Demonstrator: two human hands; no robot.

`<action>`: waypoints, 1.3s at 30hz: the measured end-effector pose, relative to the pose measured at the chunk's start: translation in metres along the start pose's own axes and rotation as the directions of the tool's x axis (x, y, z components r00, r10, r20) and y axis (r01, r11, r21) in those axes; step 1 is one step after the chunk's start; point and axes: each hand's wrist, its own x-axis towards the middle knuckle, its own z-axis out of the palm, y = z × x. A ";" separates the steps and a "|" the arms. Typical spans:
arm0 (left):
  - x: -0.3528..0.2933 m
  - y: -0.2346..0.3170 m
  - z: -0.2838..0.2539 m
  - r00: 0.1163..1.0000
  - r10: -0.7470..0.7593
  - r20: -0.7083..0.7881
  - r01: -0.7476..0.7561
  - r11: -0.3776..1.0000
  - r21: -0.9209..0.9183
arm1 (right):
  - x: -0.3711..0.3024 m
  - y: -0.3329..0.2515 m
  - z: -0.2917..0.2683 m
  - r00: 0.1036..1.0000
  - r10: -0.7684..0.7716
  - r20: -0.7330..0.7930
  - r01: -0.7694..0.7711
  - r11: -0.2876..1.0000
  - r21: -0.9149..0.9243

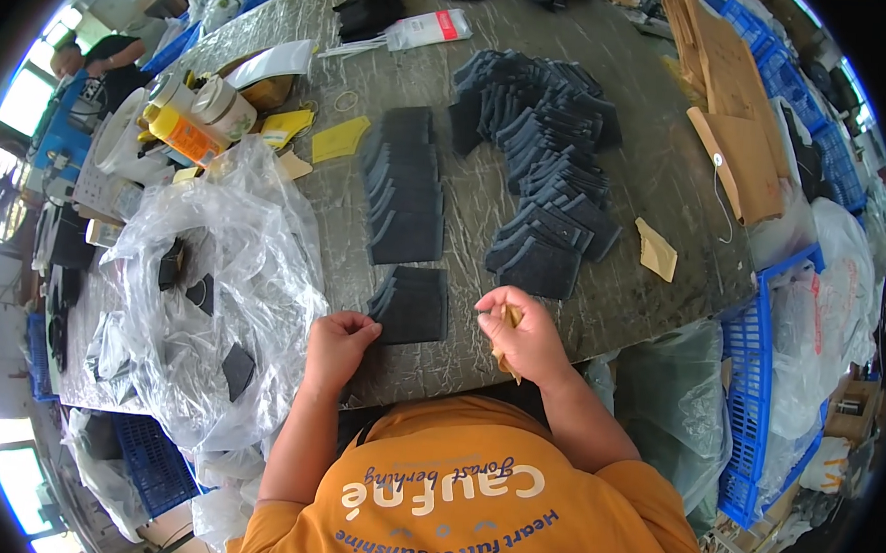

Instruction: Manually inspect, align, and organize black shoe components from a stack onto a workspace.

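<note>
Crinkled tabletop [612, 310], L fingers [361, 322] pinching dk panels [413, 310], R fingers [500, 298] clamping curled tan scrap [503, 363]

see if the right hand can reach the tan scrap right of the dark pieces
Probably yes: bare table separates the right hand from the tan scrap, though that hand holds something tan.

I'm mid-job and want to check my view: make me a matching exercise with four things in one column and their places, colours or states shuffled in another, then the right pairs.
Things:
1. Left hand
2. Right hand
3. Bottle
4. Brown envelope

Places, colours or states:
A. Yellow, with an orange label
B. Closed around a small tan thing
C. On the right side of the table, with a white string
D. At the near left corner of the nearest dark pile

Right pairs: 1-D, 2-B, 3-A, 4-C
</note>
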 end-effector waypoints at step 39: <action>-0.018 0.041 0.041 0.580 0.813 0.045 -0.813 0.575 0.089 | -0.011 -0.009 0.043 0.910 -0.386 0.153 0.412 0.793 -0.449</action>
